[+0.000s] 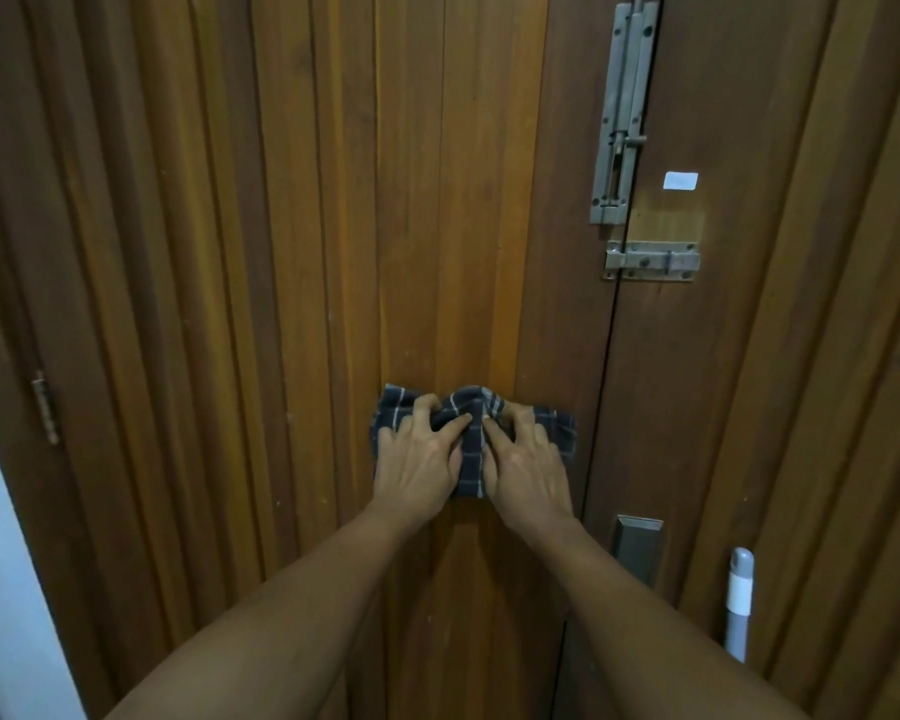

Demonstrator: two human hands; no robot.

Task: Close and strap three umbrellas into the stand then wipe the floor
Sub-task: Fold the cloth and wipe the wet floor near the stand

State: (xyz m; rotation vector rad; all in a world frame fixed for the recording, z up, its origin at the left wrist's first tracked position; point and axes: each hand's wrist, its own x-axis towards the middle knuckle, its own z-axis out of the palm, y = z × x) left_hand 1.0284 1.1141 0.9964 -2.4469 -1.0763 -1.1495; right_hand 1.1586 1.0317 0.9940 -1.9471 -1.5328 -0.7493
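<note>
A dark blue checked cloth point(468, 467) is pressed flat against a brown wooden door point(333, 252). My left hand point(419, 457) lies on the cloth's left half with its fingers spread and bunching the fabric. My right hand point(528, 462) lies on its right half in the same way. The two hands almost touch at the cloth's middle fold. No umbrella, stand or floor is in view.
A tall metal slide bolt point(622, 111) and a smaller latch point(651, 260) sit at the door's right edge, with a metal plate point(637, 548) lower down. A grey and white handle point(739, 605) leans at the lower right. A hinge point(45, 407) shows at the left.
</note>
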